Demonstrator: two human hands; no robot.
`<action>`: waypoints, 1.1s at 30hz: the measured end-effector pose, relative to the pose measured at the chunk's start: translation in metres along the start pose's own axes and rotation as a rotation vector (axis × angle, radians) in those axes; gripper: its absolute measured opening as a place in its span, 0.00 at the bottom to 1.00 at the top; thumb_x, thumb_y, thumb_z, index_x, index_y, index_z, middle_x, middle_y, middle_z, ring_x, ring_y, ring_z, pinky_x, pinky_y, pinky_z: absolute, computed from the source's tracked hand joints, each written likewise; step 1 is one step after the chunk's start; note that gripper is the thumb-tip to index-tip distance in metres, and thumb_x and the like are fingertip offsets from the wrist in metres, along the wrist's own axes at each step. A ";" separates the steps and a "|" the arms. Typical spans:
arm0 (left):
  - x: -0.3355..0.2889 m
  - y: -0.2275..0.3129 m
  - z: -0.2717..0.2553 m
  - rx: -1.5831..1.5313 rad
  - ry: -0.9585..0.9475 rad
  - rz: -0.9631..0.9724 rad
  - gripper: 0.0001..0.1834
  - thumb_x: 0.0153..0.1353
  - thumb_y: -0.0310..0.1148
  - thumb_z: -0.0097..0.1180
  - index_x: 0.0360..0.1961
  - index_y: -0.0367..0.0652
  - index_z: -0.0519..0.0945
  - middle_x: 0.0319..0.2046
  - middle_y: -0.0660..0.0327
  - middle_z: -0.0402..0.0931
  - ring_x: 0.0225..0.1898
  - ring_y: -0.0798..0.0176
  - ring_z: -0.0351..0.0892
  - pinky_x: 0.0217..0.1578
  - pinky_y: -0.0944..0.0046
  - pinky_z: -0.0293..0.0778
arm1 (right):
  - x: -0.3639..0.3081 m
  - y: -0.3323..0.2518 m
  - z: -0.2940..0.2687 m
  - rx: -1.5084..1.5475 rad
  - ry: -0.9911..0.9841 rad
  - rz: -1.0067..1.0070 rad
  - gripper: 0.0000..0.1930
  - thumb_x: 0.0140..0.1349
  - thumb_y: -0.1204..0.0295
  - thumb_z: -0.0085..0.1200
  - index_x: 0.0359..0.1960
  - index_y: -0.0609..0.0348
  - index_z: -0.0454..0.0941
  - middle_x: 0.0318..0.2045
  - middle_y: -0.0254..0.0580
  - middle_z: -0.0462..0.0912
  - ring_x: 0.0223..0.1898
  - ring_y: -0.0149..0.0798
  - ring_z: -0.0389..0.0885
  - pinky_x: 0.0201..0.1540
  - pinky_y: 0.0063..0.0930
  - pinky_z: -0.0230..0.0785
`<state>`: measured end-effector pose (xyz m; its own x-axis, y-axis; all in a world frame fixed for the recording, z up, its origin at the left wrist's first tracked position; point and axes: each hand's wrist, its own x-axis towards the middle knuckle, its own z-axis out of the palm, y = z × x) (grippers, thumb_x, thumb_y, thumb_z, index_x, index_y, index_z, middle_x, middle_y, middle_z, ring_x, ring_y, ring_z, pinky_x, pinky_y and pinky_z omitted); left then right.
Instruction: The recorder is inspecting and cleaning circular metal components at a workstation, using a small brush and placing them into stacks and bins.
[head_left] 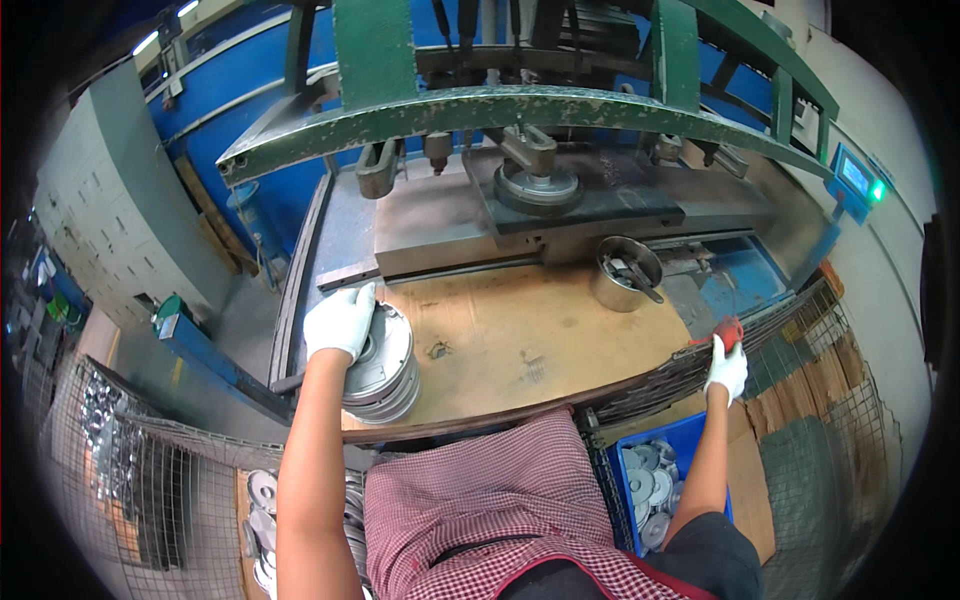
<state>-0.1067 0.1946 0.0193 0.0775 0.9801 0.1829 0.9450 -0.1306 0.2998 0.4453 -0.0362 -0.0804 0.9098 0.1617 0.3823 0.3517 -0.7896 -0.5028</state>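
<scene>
My left hand, in a white glove, curls over the far left rim of the top round metal disc. That disc lies on a stack of similar grey discs at the table's left front. My right hand, also gloved, is closed on a red rounded knob-like object at the table's right edge; its exact kind is unclear. Ahead of me, a round metal part sits on the machine's dark plate, beneath a clamp bracket.
A metal pot with tools stands on the wooden tabletop. The green machine frame spans above. A blue bin of metal discs is at lower right, and wire cages flank me. A lit control screen is at right.
</scene>
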 end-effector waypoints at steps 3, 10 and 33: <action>-0.004 -0.002 -0.006 0.012 -0.039 -0.022 0.30 0.68 0.56 0.33 0.43 0.48 0.83 0.45 0.51 0.81 0.46 0.46 0.80 0.50 0.53 0.72 | -0.029 0.001 0.024 0.194 0.342 0.008 0.33 0.59 0.52 0.60 0.61 0.58 0.72 0.58 0.52 0.76 0.54 0.54 0.78 0.55 0.43 0.69; 0.002 -0.009 0.007 0.007 -0.035 -0.003 0.29 0.68 0.55 0.35 0.46 0.47 0.82 0.47 0.48 0.79 0.47 0.45 0.80 0.51 0.53 0.72 | -0.115 -0.165 -0.006 0.657 -0.283 -0.585 0.12 0.61 0.67 0.60 0.43 0.59 0.85 0.38 0.50 0.86 0.41 0.46 0.84 0.49 0.33 0.72; -0.003 -0.012 0.000 -0.001 0.004 0.035 0.29 0.68 0.54 0.35 0.41 0.46 0.84 0.44 0.50 0.81 0.48 0.46 0.79 0.51 0.52 0.72 | -0.204 -0.356 -0.059 0.328 -0.364 -1.426 0.19 0.59 0.50 0.53 0.31 0.51 0.86 0.29 0.46 0.85 0.35 0.49 0.83 0.41 0.42 0.71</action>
<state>-0.1183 0.1935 0.0153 0.1096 0.9742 0.1976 0.9415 -0.1654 0.2936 0.1219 0.1766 0.0663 -0.2413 0.8298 0.5032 0.9502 0.3073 -0.0511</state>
